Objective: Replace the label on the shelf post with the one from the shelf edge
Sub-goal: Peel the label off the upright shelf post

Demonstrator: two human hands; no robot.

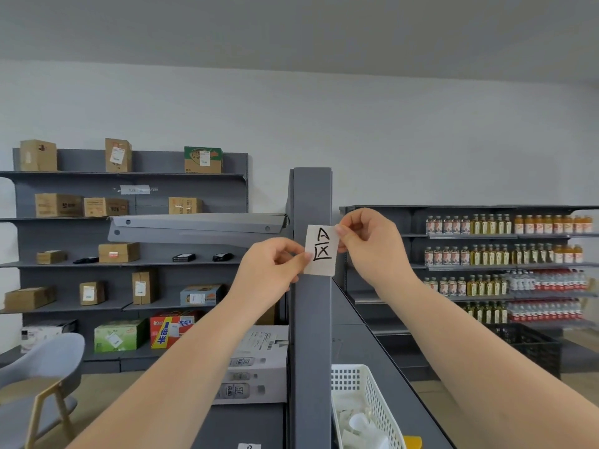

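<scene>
**Both hands pinch a label against the shelf post**

Head view: a white paper label, hand-marked with an "A" over a boxed "X", lies flat against the grey shelf post at the centre of the frame. The left hand comes in from 7 o'clock and pinches the label's left edge between thumb and forefinger, its other fingers curled in. The right hand comes in from 4 o'clock and pinches the label's upper right corner the same way. Whether the label is stuck to the post or only held there cannot be told.

At 6 o'clock, just right of the post's foot, a white perforated basket holds a loose heap of white paper pieces. Another small white label shows at the very bottom edge, left of the post; its marking is cut off.

At 9 o'clock, grey wall shelves carry well-spaced cardboard boxes and a few coloured cartons. At 3 o'clock, shelves hold close rows of bottles, with a dark plastic crate below them. A grey chair stands at 8 o'clock.
</scene>
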